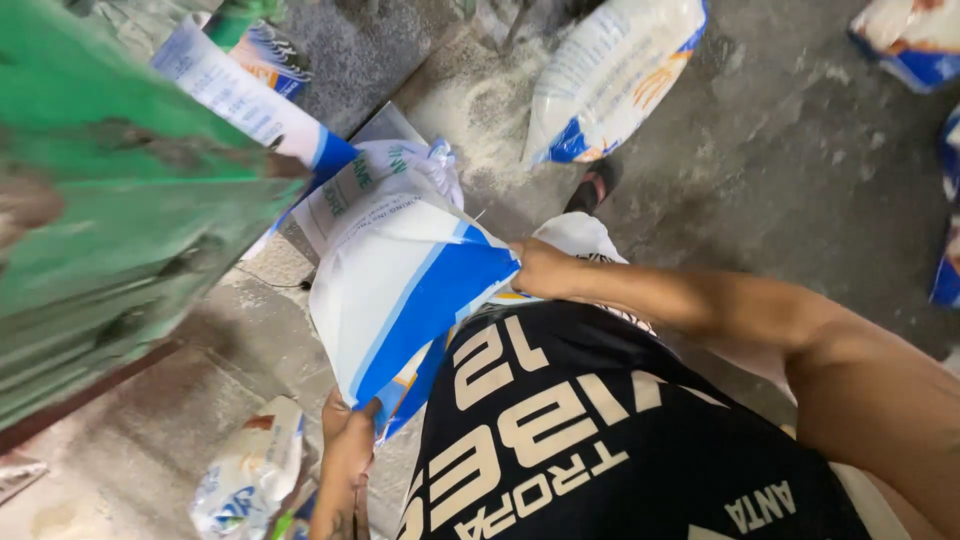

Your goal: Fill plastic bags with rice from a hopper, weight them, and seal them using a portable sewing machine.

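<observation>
I hold a full white sack with blue stripes (400,280) against my body, above a dusty concrete floor. My left hand (348,430) grips its lower corner from below. My right hand (540,268) pinches the sack's far edge at the blue band. My black shirt with pale lettering fills the lower middle of the view. One foot in a dark sandal (595,185) shows past the sack.
A green painted machine body (110,220) fills the left side. More white and blue sacks lie around: one at the top (610,75), one against the machine (250,95), others at the right edge (915,40). A crumpled bag (250,480) lies at bottom left. White powder dusts the floor (480,110).
</observation>
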